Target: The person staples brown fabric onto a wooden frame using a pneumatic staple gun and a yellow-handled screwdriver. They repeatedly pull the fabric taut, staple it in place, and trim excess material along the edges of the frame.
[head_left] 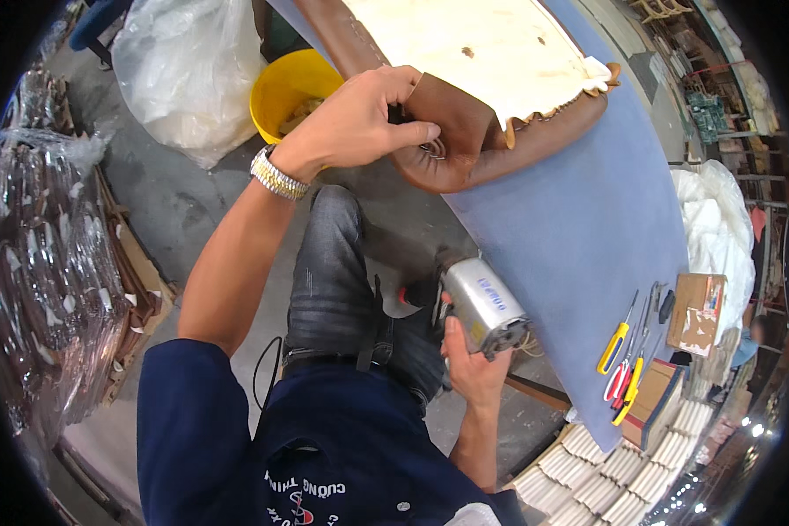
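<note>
At the upper middle, a padded panel covered in brown leather (545, 136) lies with its pale wooden underside (473, 48) facing up. My left hand (368, 118) is closed on a loose flap of the brown leather (451, 110) at the panel's near corner, the thumb pressing beside bunched folds. In my right hand (480, 373) is a silver power tool (486, 302), which looks like a staple gun, held low beside the table edge and apart from the panel. Its working end is blurred. Gathered leather edges run along the wood's right side.
The panel rests on a blue-grey covered table (579, 254). Screwdrivers and pliers (622, 368) lie at its right end, near cardboard boxes (697, 311). Left of the table stand a yellow bucket (267, 96) and a clear plastic bag (188, 79). Plastic-wrapped brown pieces (57, 280) are stacked far left.
</note>
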Demonstrator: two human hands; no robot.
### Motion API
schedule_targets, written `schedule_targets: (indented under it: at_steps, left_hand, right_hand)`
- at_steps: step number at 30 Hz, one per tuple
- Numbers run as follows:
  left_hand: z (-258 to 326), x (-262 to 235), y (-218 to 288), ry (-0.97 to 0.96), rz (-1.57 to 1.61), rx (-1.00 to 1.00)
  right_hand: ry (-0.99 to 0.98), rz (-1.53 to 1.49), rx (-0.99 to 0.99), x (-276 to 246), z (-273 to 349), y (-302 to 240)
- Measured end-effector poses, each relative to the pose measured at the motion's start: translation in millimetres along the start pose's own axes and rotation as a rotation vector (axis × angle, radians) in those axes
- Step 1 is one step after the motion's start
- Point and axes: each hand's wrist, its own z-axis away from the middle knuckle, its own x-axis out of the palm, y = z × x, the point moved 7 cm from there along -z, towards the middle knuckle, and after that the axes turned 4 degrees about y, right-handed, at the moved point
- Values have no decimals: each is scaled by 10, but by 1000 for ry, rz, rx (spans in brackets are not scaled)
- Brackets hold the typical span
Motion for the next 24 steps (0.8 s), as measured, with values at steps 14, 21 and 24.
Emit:
schedule_targets:
  at_steps: [14,21,24]
  left_hand:
    - [74,260,60,203,174,-237]
    - [-83,214,197,23,-443,143]
    - [-67,236,69,47,-378,43]
  right_hand:
    - [-60,-102,-3,-105,194,376]
    - [-88,-234,-203,-4,-96,34]
    - [-84,-167,-281,118,-203,-122]
